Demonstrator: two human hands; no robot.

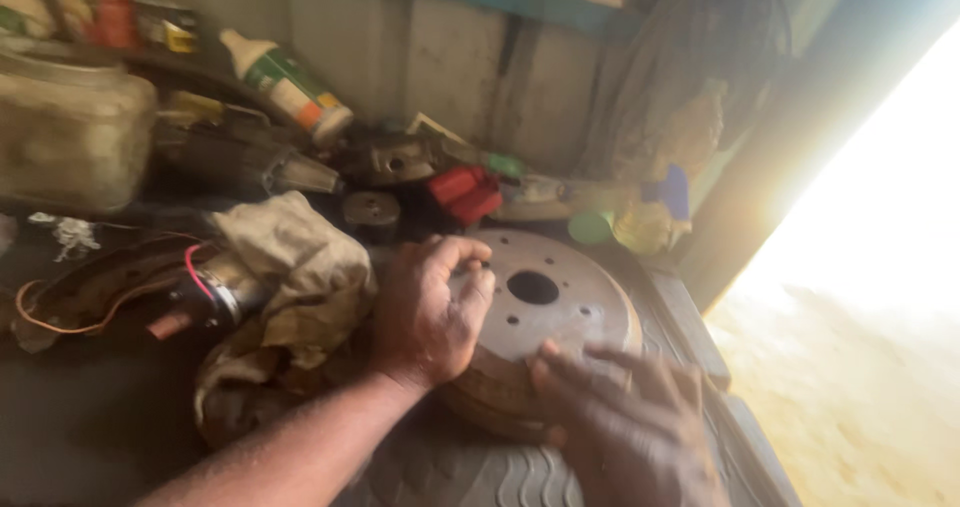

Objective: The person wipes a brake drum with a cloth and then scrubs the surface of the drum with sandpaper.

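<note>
A round rusty brake drum (560, 297) with a centre hole and several bolt holes lies flat on a ribbed rubber mat (470, 472). My left hand (428, 312) rests on the drum's left rim, fingers curled over the edge. My right hand (625, 417) lies on the drum's near edge, fingers spread along the rim. Both hands touch the drum.
A dirty crumpled rag (290, 267) lies left of the drum, beside a small motor part with red wires (200, 292). Behind stand a tipped white bottle (285, 82), a red object (465, 195), a cloudy plastic jug (70, 132) and clutter. Bright daylight enters from the right.
</note>
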